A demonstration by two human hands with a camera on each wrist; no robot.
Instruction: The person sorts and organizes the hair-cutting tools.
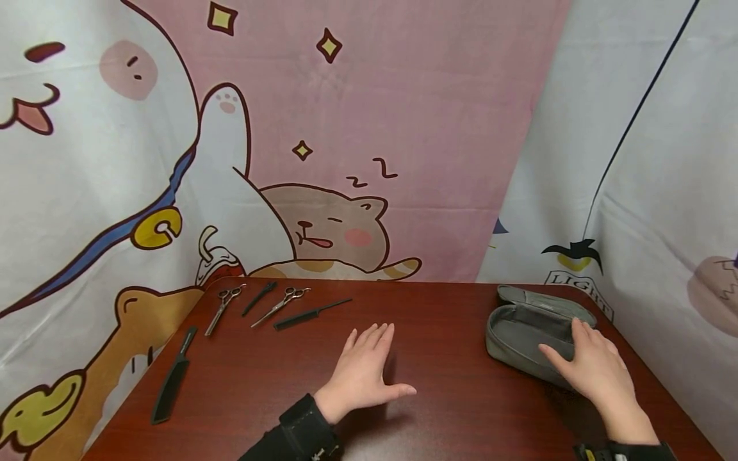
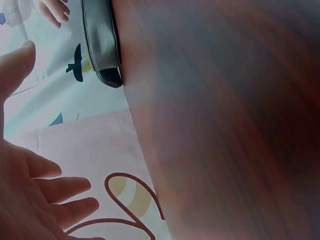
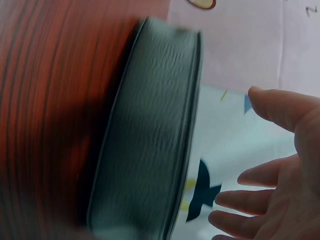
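On the right of the table sits a grey-green zippered case (image 1: 521, 360), its lid folded back and its inside showing. My right hand (image 1: 599, 368) is over the case's near right side, fingers spread and holding nothing; whether it touches the case I cannot tell. In the right wrist view the case's side wall (image 3: 145, 135) is beside the fingers. My left hand (image 1: 363, 371) hovers over the middle of the table with straight fingers and nothing in it. Nearest to it lies a black tail comb (image 1: 305, 317). Beyond are silver scissors (image 1: 282, 306).
Farther left lie a slim black tool (image 1: 259, 298), a second pair of silver scissors (image 1: 221, 312) and a broad black handled comb (image 1: 172, 389) near the left edge. A printed cloth (image 1: 438, 141) hangs behind the reddish-brown table (image 1: 450, 352).
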